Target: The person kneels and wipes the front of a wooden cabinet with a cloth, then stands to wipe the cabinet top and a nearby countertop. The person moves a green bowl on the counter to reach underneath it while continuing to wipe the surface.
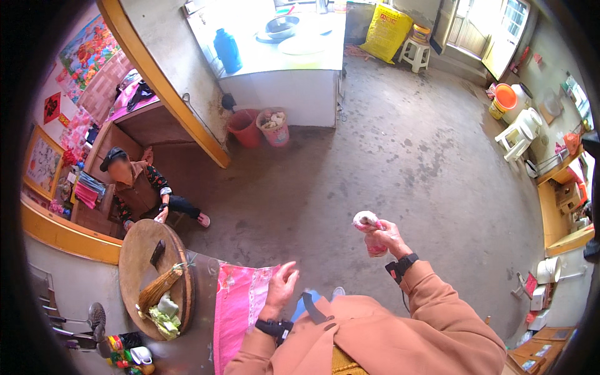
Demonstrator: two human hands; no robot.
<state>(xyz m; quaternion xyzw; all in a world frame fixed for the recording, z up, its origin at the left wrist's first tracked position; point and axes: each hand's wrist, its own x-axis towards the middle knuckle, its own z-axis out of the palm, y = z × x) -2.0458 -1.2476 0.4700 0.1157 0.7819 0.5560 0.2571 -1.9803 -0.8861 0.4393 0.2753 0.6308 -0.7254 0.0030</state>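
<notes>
My right hand [390, 238] is closed around a bunched pink-and-white cloth [370, 222], held out above the concrete floor. Part of the cloth sticks out above the fist and part hangs below it. My left hand [282, 283] has its fingers partly bent and apart, with nothing visible in them. It is beside the right edge of a pink patterned cloth [241, 300] spread at the table edge. Left of that, a thick round wooden chopping board [136, 262] carries a dark-handled knife [158, 252], a straw whisk broom [160, 286] and some cabbage leaves [165, 318].
A person [140, 187] sits beyond the board, one hand near its rim. Ladles [96, 315] and a white mug [141, 355] are at lower left. Buckets [273, 127] stand below a white counter [281, 96]. White stools [518, 133] line the right wall.
</notes>
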